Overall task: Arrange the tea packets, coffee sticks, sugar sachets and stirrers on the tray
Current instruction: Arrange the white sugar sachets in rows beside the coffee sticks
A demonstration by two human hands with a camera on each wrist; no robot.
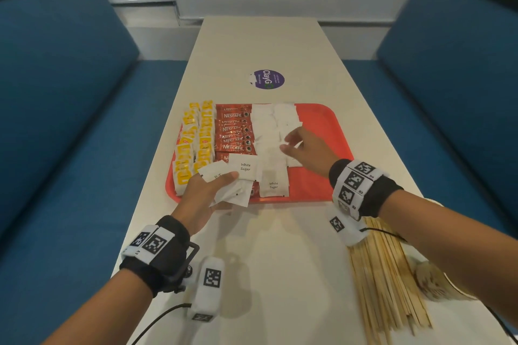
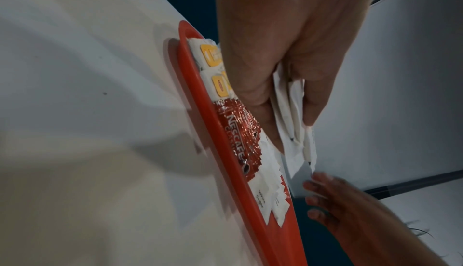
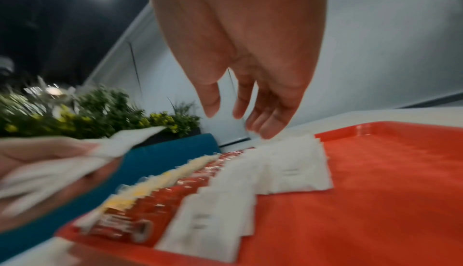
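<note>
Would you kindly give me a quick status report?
Left hand holds white paper sugar sachets. Right hand open above red plastic tray. Wooden stirrers still on table, nothing obstructing.

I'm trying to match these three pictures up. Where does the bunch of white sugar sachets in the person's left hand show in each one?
Head: sugar sachets low centre-left, held in the left hand.
Left wrist: centre-right, fanned beneath the fingers.
Right wrist: far left edge, blurred.
Shared landmark: the red tray.

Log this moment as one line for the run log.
left hand holds sugar sachets | right hand open above sachet rows | tray: tea, coffee, sugar placed | stirrers on table
</note>
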